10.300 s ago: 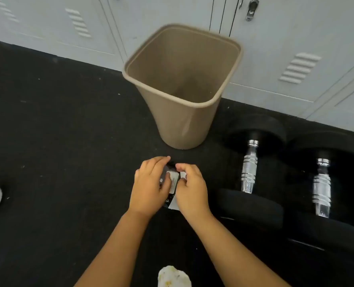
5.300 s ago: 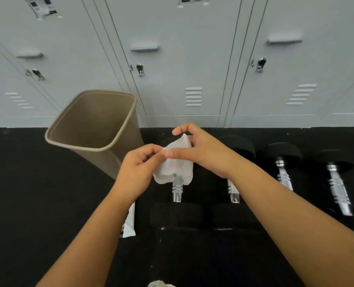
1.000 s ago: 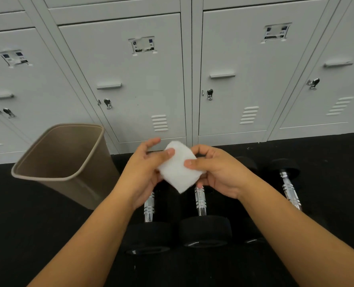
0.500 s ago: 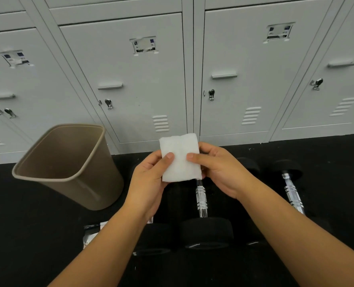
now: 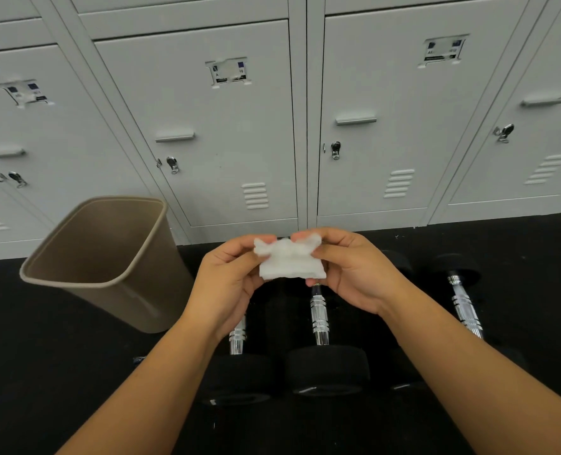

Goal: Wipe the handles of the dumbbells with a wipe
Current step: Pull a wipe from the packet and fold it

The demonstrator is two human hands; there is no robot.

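A white wipe [image 5: 290,261] is pinched between both hands in the air above the dumbbells. My left hand [image 5: 226,284] grips its left edge and my right hand [image 5: 354,274] its right edge; the wipe is bunched along the top. Below, black dumbbells lie in a row on the floor. The left dumbbell's chrome handle [image 5: 237,336] is partly hidden by my left wrist. The middle dumbbell's handle [image 5: 318,318] shows between my hands. A further dumbbell's handle [image 5: 464,307] lies to the right.
A tan waste bin [image 5: 101,257] stands left of the dumbbells, tilted in view. Grey lockers [image 5: 226,142] line the back wall. The floor [image 5: 42,372] is black rubber.
The wipe was held flat and squarish half a second ago; now its top edge is crumpled between my fingers. Both hands have stayed at about the same spot above the dumbbells.
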